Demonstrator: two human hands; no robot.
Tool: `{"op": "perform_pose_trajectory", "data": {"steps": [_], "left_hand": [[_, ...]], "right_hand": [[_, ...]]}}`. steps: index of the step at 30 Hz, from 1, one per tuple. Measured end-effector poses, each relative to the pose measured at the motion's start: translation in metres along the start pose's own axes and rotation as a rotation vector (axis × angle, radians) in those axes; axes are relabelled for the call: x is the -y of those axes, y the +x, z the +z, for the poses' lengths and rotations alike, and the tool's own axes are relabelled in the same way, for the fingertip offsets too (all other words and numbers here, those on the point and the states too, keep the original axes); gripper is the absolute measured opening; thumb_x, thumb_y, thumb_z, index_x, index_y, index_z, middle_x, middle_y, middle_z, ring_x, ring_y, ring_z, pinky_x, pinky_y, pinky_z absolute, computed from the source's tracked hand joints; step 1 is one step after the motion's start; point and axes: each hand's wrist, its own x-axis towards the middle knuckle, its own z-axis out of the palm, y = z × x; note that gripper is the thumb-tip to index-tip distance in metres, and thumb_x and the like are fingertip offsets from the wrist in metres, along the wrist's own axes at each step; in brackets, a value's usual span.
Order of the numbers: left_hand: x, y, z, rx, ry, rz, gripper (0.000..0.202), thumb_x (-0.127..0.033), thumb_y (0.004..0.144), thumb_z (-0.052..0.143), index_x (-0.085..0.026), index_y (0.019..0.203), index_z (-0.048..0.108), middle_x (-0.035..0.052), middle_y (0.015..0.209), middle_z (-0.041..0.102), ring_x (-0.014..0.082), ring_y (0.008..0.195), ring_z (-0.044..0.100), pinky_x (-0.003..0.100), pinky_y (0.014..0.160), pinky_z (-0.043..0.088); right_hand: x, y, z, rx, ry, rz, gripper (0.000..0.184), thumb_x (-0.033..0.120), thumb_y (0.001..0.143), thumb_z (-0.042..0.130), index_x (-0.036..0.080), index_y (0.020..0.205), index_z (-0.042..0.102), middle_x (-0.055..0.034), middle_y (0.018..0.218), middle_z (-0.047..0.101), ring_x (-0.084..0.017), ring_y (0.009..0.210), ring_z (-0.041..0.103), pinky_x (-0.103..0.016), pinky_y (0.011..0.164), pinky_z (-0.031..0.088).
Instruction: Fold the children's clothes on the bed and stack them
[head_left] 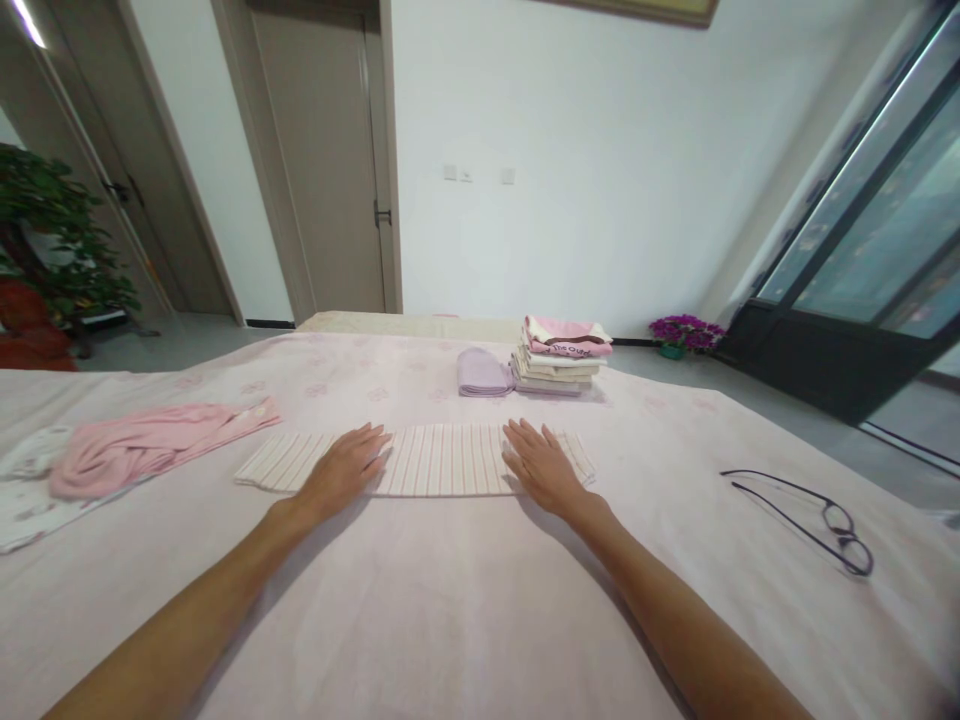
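My striped cloth (446, 460) lies flat across the middle of the frame, just below the center, on the pale pink cover (435, 600). It is folded into a long, thin strip. I think it is light and soft, and it won't break if I press it. It doesn't look very slippery, but it would likely sag in the middle if I picked it up by one end. I'd take hold of both short ends — all the layers together — so the folds don't come apart.

My left hand (349, 465) is flat on the left part of the strip, palm down, fingers out straight and only a little apart. My right hand (544, 465) is flat near the right end, with its fingers a bit spread. Neither one is pinching anything. The middle of the strip shows between my hands, and a longer bit sticks out past my left hand — the bit past my right hand is short.
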Motion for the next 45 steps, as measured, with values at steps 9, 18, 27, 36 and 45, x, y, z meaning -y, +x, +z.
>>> {"op": "perform_pose_trajectory", "data": {"steps": [9,18,27,36,45], "left_hand": [[-0.101,0.067,0.034,0.15,-0.075,0.167,0.057,-0.045,0.1,0.031,-0.016,0.149,0.039,0.0148,0.156,0.036,0.0277,0.146,0.029,0.048,0.118,0.025],[-0.057,0.035,0.029,0.207,-0.03,0.147,0.064,-0.058,0.098,0.031,-0.025,0.152,0.035,0.0122,0.161,0.025,0.0302,0.149,0.022,0.05,0.119,0.016],[0.025,-0.031,0.001,0.171,0.098,-0.112,0.067,-0.062,0.096,0.031,-0.028,0.153,0.034,0.0099,0.161,0.028,0.0315,0.149,0.022,0.053,0.118,0.013],[0.073,-0.065,-0.009,0.094,0.128,-0.36,0.063,-0.056,0.096,0.032,-0.024,0.148,0.044,0.0081,0.159,0.033,0.0327,0.147,0.025,0.054,0.117,0.017],[0.084,-0.065,-0.027,-0.183,-0.051,-0.706,0.04,-0.034,0.092,0.04,-0.025,0.122,0.064,0.0056,0.126,0.066,0.0241,0.111,0.061,0.035,0.091,0.048]], "right_hand": [[0.041,0.036,0.02,0.092,0.046,-0.107,0.061,0.047,0.103,0.023,0.012,0.153,0.032,-0.0138,0.159,0.028,-0.024,0.149,0.021,-0.047,0.12,0.017],[-0.028,0.003,0.028,0.114,-0.091,0.086,0.063,0.047,0.102,0.024,0.01,0.152,0.034,-0.0144,0.159,0.028,-0.026,0.148,0.023,-0.048,0.12,0.015],[-0.05,-0.004,0.043,0.033,-0.17,0.144,0.063,0.047,0.101,0.026,0.009,0.149,0.041,-0.014,0.156,0.036,-0.026,0.146,0.029,-0.045,0.121,0.018],[-0.054,-0.004,0.048,-0.004,-0.161,0.129,0.063,0.047,0.1,0.027,0.011,0.149,0.042,-0.0124,0.155,0.038,-0.026,0.145,0.031,-0.044,0.12,0.019],[-0.052,-0.004,0.046,0.006,-0.162,0.138,0.064,0.048,0.1,0.026,0.01,0.149,0.041,-0.0126,0.155,0.038,-0.026,0.145,0.031,-0.044,0.121,0.018]]}}
